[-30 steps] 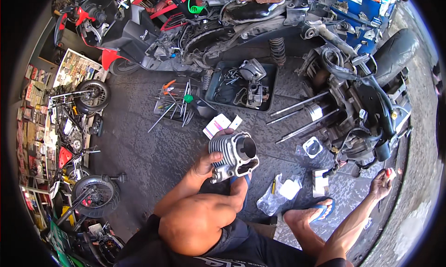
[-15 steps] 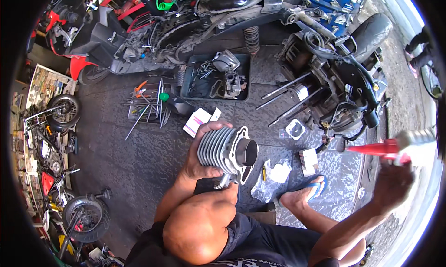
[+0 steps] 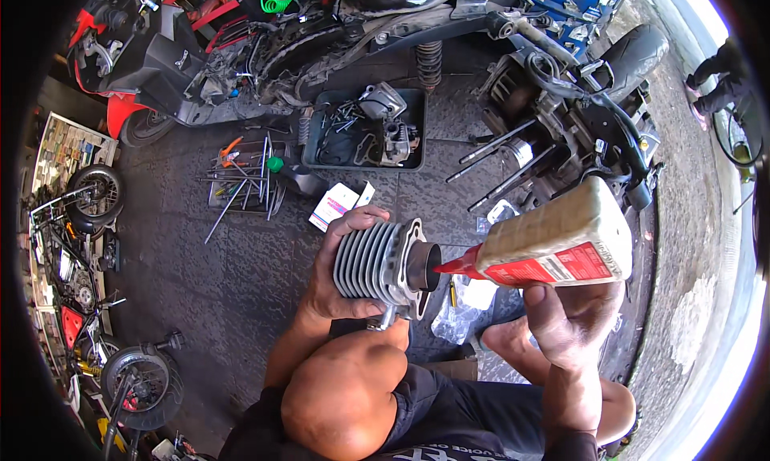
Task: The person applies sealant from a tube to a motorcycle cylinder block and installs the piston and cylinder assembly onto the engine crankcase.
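Observation:
My left hand (image 3: 325,272) is wrapped round a finned metal engine cylinder (image 3: 373,260), held on its side above my raised knee. Its sleeve end points right, with a gasket-shaped flange around it. In my right hand (image 3: 573,321) is a white plastic squeeze bottle (image 3: 553,236) with a red label and a red cone nozzle. The bottle lies tilted, and the nozzle tip is at the mouth of the cylinder sleeve. Whether the tip touches the metal, or any fluid comes out, I cannot tell.
An engine block (image 3: 561,132) with long studs and a piston sits at the right. A tray (image 3: 365,168) of parts lies ahead, beside a toolbox (image 3: 241,188) and a dark bottle (image 3: 301,179). A stripped scooter (image 3: 321,52) spans the back. Plastic wrapping (image 3: 457,321) is near my foot.
My right hand has brought the bottle in from the far right to the cylinder and turned its nozzle toward the sleeve. The cylinder has shifted slightly left.

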Tool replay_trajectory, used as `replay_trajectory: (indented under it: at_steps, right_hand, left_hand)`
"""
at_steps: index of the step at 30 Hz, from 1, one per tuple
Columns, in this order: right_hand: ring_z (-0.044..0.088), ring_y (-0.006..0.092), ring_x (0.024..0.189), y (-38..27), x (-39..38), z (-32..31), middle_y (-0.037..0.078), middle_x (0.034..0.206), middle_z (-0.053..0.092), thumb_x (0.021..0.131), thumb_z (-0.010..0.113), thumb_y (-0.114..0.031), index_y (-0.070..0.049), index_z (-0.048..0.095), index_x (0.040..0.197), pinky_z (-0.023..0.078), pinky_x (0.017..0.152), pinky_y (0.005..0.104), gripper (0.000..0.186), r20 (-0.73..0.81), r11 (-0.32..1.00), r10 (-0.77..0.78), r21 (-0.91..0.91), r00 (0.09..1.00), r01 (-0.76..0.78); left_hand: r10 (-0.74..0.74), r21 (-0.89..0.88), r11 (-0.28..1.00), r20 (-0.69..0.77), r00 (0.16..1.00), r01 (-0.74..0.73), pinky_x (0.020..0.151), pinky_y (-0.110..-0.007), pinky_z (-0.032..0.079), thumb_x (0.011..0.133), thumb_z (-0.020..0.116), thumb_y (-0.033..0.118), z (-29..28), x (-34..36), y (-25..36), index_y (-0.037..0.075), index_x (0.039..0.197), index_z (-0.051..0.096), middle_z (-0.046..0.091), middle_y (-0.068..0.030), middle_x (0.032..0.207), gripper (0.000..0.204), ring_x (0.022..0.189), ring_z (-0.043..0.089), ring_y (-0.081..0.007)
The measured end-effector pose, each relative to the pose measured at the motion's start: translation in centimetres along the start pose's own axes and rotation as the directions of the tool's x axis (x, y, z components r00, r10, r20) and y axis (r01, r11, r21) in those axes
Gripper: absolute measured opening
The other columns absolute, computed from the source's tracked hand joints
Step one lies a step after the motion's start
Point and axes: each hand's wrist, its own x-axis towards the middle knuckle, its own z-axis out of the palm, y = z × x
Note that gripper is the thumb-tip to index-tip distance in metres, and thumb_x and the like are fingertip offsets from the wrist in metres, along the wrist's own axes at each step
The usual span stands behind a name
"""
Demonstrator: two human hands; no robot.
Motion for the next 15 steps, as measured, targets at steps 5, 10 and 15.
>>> replay_trajectory:
  at_steps: [5,10,15]
  right_hand:
    - [0.066,0.0178,0.1,0.3,0.2,0.0,0.013,0.11,0.069,0.073,0.074,-0.005,0.009,0.058,0.121,0.05,0.093,0.0322,0.052,-0.017,0.997,-0.05,-0.062,0.999,0.049]
    - [0.066,0.019,0.104,0.3,0.6,-0.8,0.013,0.112,0.069,0.078,0.075,-0.004,0.008,0.054,0.126,0.05,0.095,0.0329,0.054,0.005,1.0,0.013,-0.029,1.0,-0.013]
    - [0.068,0.0205,0.104,1.4,0.6,-0.3,0.015,0.116,0.068,0.088,0.069,-0.002,0.007,0.052,0.129,0.054,0.093,0.0348,0.045,-0.168,0.978,0.163,0.161,0.972,-0.136]
  left_hand:
    - [0.107,0.076,0.991,0.04,0.993,-0.11,0.112,-0.046,0.037,0.063,0.091,0.03,0.2,0.1,-0.1,0.002,0.142,0.039,0.048,-0.021,0.138,0.098,0.131,0.048,-0.0316]
    - [0.185,0.123,0.973,0.087,0.979,-0.195,0.112,-0.046,0.038,0.064,0.091,0.03,0.4,0.7,-0.2,0.002,0.142,0.039,0.049,-0.0205,0.138,0.098,0.131,0.049,-0.0316]
    - [0.22,0.111,0.966,0.111,0.969,-0.232,0.111,-0.046,0.039,0.065,0.091,0.031,0.1,1.5,-0.7,0.001,0.143,0.039,0.05,-0.02,0.137,0.098,0.131,0.049,-0.0316]
